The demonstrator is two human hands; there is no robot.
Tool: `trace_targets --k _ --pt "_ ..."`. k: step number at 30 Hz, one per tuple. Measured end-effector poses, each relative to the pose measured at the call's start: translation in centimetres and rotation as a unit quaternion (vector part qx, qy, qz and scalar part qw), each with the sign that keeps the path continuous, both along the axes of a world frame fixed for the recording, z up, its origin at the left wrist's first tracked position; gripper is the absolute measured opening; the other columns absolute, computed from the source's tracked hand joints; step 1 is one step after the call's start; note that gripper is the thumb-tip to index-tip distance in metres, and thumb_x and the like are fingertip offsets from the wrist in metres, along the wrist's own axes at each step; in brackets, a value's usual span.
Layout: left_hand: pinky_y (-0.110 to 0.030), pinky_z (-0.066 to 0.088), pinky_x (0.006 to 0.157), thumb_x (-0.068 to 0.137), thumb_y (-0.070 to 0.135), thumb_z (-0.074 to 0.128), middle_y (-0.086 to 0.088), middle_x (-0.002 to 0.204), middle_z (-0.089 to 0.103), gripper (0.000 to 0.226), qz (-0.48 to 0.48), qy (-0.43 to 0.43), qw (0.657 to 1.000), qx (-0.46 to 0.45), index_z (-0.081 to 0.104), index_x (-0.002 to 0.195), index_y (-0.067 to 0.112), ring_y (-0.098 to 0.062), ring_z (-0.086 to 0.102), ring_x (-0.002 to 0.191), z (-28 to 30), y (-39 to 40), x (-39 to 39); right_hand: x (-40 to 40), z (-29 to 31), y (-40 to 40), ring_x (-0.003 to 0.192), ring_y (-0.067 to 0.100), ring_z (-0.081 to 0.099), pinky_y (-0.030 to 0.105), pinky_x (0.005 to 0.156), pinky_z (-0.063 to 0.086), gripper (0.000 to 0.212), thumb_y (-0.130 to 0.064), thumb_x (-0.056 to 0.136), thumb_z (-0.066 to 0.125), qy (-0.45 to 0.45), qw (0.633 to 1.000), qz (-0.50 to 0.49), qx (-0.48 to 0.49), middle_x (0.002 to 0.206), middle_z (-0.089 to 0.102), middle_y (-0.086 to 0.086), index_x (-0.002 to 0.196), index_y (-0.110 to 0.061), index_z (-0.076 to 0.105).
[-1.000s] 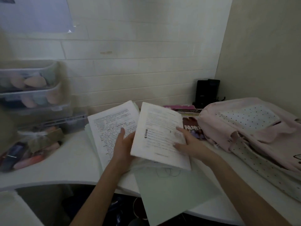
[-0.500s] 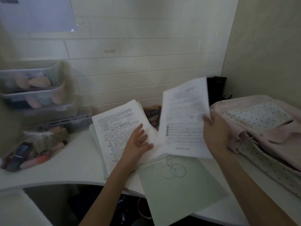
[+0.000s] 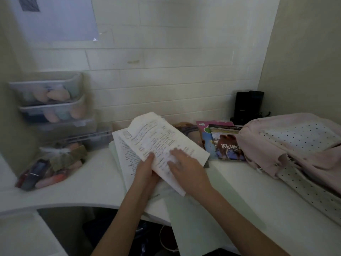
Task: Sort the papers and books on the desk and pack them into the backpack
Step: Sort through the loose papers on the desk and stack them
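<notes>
Left hand (image 3: 145, 172) grips the papers (image 3: 162, 145) by their near edge, thumb on top; right hand (image 3: 186, 169) presses flat-fingered on them, backpack (image 3: 295, 145) alongside.

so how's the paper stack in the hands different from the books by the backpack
The paper stack is white with printed text; the books have colourful picture covers. The stack is held tilted by the left hand and right hand; the books lie untouched. Both are outside the backpack.
</notes>
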State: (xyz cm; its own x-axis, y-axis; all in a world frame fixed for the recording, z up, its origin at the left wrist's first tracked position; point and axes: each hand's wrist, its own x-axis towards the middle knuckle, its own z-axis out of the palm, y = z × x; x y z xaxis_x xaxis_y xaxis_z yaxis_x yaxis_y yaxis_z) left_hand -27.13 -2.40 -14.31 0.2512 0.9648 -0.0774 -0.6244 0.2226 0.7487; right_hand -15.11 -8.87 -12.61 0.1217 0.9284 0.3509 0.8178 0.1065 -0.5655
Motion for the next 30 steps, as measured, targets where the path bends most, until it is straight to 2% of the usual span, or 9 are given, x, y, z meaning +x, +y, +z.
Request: trace_targets --k 2,5,11,13,17,20,23,26,30 --pt "-0.039 0.056 0.072 0.098 0.020 0.047 -0.006 0.115 0.063 0.025 0.041 0.040 0.998 -0.006 0.051 0.123 0.015 -0.022 0.063 0.099 0.3 0.4 -0.6 1.7 0.0 1.0 0.132 0.021 0.040 0.036 0.108 0.034 0.050 -0.039 0.093 0.050 -0.006 0.995 -0.077 0.064 0.142 0.047 0.002 0.140 -0.021 0.041" --pt "-0.035 0.052 0.080 0.096 0.020 0.051 -0.003 0.117 0.062 0.030 0.148 0.218 0.964 0.045 0.051 0.126 0.015 -0.022 0.062 0.101 1.2 1.3 -2.5 3.1 0.6 2.0 0.125 0.024 0.046 0.039 0.102 0.039 0.062 -0.044 0.089 0.055 0.051 0.995 -0.078 -0.021 0.140 0.048 0.001 0.143 -0.026 0.031" --pt "-0.037 0.039 0.096 0.090 0.013 0.055 -0.014 0.136 0.049 0.051 0.257 0.553 0.778 0.151 0.037 0.138 0.011 -0.032 0.046 0.122 1.2 3.5 -6.1 2.7 -2.1 1.4 0.147 0.019 0.001 0.054 0.115 0.000 0.058 -0.057 0.093 0.035 -0.159 0.967 0.010 -0.198 0.159 0.003 -0.009 0.146 -0.048 0.011" --pt "-0.046 0.021 0.113 0.088 0.013 0.057 -0.018 0.150 0.027 0.072 0.263 0.655 0.693 0.145 0.016 0.148 0.011 -0.037 0.023 0.137 0.4 3.8 -6.4 3.1 -2.4 1.2 0.146 0.018 0.005 0.051 0.116 0.004 0.058 -0.056 0.094 0.035 -0.131 0.974 0.017 -0.185 0.159 0.006 -0.009 0.146 -0.047 0.011" --pt "-0.048 -0.001 0.118 0.091 0.046 0.040 -0.007 0.157 0.018 0.070 0.207 0.688 0.588 0.370 0.018 0.150 0.015 -0.028 0.006 0.146 0.1 0.6 -4.0 6.3 -1.3 0.9 0.114 0.026 0.054 0.039 0.092 0.047 0.046 -0.041 0.092 0.053 0.064 0.988 -0.138 -0.039 0.131 0.055 0.007 0.134 -0.025 0.044" --pt "-0.054 -0.016 0.113 0.070 0.079 0.016 0.010 0.159 0.002 0.091 -0.099 0.694 0.529 0.478 0.014 0.149 0.035 -0.015 -0.014 0.145 -0.3 -2.9 -0.2 8.6 -0.9 0.6 0.114 0.031 0.054 0.039 0.089 0.048 0.056 -0.042 0.083 0.066 0.043 0.966 -0.237 -0.094 0.126 0.057 0.013 0.127 -0.013 0.048" --pt "-0.059 -0.019 0.109 0.062 0.091 0.013 0.010 0.159 -0.001 0.097 -0.183 0.718 0.457 0.492 0.012 0.147 0.044 -0.016 -0.017 0.145 -1.9 -4.2 2.7 8.9 -0.6 0.7 0.118 0.028 0.050 0.035 0.091 0.046 0.069 -0.040 0.077 0.074 0.109 0.953 -0.217 -0.183 0.134 0.050 0.011 0.131 -0.008 0.044" --pt "-0.058 -0.018 0.110 0.065 0.086 0.008 0.010 0.159 0.002 0.091 -0.164 0.729 0.450 0.489 0.014 0.146 0.045 -0.015 -0.012 0.146 -2.5 -4.0 3.3 8.6 0.8 0.5 0.100 0.023 0.050 0.029 0.058 0.050 0.062 -0.025 0.079 0.075 0.233 0.931 -0.194 -0.203 0.130 0.046 0.011 0.129 -0.009 0.043" --pt "-0.056 -0.017 0.112 0.066 0.081 0.008 0.010 0.159 0.004 0.087 -0.159 0.726 0.461 0.485 0.017 0.145 0.047 -0.013 -0.010 0.146 -2.3 -4.1 3.2 8.5 1.9 0.3 0.071 0.020 0.057 0.023 0.046 0.044 0.053 -0.020 0.079 0.076 0.195 0.930 -0.170 -0.259 0.099 0.059 0.012 0.121 -0.006 0.047"
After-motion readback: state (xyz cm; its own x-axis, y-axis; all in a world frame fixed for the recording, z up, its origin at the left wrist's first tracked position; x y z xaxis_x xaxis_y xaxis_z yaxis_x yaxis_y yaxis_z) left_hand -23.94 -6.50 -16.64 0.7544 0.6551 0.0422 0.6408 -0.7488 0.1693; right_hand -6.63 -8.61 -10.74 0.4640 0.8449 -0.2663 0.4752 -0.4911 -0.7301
